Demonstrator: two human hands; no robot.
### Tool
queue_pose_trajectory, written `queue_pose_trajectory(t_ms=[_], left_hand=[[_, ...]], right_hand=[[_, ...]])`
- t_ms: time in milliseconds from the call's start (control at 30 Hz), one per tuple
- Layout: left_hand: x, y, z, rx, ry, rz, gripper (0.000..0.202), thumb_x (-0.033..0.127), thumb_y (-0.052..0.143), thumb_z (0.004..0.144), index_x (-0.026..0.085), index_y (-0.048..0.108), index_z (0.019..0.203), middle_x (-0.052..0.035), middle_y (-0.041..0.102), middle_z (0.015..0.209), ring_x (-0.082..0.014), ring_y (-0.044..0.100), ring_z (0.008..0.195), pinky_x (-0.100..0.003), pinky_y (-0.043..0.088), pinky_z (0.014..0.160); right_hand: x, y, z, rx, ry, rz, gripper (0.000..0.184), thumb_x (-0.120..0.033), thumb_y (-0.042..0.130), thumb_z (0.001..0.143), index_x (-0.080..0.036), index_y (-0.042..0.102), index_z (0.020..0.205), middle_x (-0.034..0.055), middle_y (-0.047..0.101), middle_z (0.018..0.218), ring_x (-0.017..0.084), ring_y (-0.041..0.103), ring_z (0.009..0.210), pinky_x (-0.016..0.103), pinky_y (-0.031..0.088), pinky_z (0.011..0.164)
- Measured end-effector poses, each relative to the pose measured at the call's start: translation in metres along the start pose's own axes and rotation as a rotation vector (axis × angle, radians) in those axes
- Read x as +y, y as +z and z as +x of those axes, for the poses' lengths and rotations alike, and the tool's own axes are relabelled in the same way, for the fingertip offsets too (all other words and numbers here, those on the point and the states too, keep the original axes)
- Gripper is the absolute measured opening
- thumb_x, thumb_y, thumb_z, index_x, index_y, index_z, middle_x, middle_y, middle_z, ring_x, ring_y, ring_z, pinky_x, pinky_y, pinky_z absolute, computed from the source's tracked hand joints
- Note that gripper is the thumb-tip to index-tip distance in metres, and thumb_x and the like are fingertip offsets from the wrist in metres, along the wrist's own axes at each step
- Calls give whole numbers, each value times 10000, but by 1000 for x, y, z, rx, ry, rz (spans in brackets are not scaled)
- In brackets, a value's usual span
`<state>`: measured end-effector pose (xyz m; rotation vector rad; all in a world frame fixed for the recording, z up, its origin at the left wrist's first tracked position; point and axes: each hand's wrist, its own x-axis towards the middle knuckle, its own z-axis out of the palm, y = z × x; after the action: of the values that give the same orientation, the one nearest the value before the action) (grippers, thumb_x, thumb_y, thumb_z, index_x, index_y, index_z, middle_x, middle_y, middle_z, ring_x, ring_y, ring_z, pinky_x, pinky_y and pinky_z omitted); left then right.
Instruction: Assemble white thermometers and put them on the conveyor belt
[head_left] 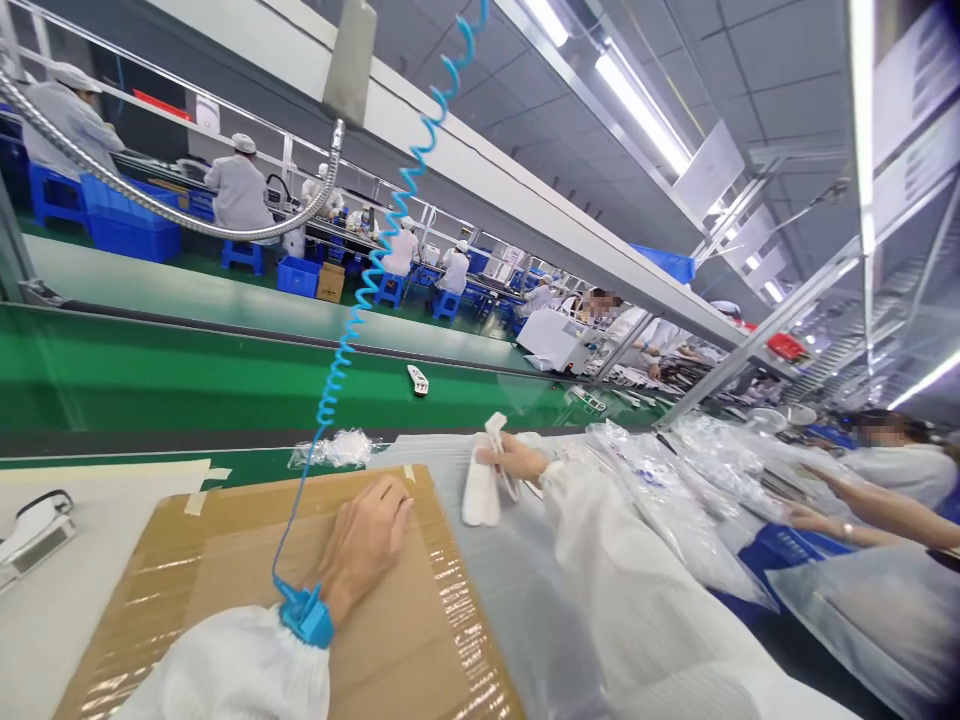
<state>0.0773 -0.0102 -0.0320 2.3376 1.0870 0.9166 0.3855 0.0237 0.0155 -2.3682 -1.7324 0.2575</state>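
A white device [481, 495] is pinched by the right hand [519, 458]. On cardboard [409, 640] the left hand [371, 532] is curled, any hold hidden

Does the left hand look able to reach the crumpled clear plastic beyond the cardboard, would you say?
Probably yes: the left hand rests on the cardboard, the clear plastic lies beyond, and only the blue cord seems near the path.
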Motion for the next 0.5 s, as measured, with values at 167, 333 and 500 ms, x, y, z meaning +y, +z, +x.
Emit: queue_pose_trajectory(t_ms=[167,333,500], left_hand=[[1,-1,-1,3,-1,19,270,265,336,997,189,558,863,-44,622,927,-175,598,861,-289,428,741],[-5,6,0,21,-2,7,273,310,343,999,206,562,873,-37,630,931,-177,599,852,-294,435,747],[-7,7,-2,63,-16,-27,272,365,379,991,227,588,886,-26,652,966,-177,599,858,-297,442,747]], right_hand=[[-12,20,-8,39,-18,9,332,-353,585,924,-135,588,1174,134,626,1203,212,585,1099,330,452,949],[45,-17,7,126,228,-71,354,-392,524,960,-133,559,1198,105,609,1176,212,599,1047,411,479,924],[99,-21,4,85,389,-153,306,-386,597,921,-128,619,1085,89,640,1101,205,618,995,397,499,891]])
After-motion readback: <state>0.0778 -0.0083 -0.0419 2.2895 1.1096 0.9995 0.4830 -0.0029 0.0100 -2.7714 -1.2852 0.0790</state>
